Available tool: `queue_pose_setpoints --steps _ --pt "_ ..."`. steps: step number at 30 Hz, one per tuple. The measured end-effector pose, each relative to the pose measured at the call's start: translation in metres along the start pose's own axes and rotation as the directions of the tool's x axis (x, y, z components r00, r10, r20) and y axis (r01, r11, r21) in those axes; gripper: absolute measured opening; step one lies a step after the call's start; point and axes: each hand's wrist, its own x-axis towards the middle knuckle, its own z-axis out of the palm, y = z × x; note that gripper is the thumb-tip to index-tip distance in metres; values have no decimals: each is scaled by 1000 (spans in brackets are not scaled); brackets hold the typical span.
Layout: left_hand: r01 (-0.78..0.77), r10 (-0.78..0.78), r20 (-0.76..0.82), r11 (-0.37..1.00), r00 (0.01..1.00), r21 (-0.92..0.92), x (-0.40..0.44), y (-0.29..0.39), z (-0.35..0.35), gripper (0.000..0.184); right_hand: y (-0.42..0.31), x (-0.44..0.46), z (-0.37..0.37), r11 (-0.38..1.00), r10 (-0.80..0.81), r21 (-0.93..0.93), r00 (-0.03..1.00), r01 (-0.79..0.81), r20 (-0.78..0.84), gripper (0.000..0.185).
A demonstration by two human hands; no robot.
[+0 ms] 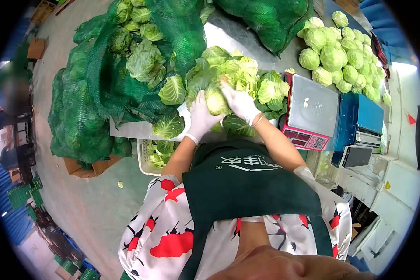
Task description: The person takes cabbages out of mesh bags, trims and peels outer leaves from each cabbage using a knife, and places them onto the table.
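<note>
White-gloved, the left hand (202, 116) and right hand (240, 103) hold a pale green cabbage (215, 99) between them over the worktop (131, 129). From it, a leaf-filled plastic basket (143, 161) sits at 8 o'clock, a digital scale (315, 105) at 3, a green mesh sack (95, 95) at 9 and, farther, heaped cabbages (331, 56) at 2.

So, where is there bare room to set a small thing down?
The scale's plate is nearly bare (one scrap), between loose cabbage and the blue box. Metal table shows between the left mesh sack and the upper mesh sack. Around left hand and right hand, leaves crowd.
</note>
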Motion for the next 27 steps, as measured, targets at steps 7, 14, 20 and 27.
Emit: queue_pose_setpoints --steps 7,14,20,27 --pt "-175 226 -170 947 959 271 -45 -19 -12 105 29 23 2 959 -4 282 991 42 -136 45" --pt "365 -388 -57 900 920 -236 -66 -55 8 95 -20 -3 -18 964 -3 266 997 24 -77 43" --pt "427 -424 186 593 886 -683 -33 -44 33 70 -1 3 -15 949 -72 295 985 115 -154 40" --pt "151 -130 79 892 988 -427 -38 -12 -33 94 42 17 -34 981 154 150 957 -120 -244 47"
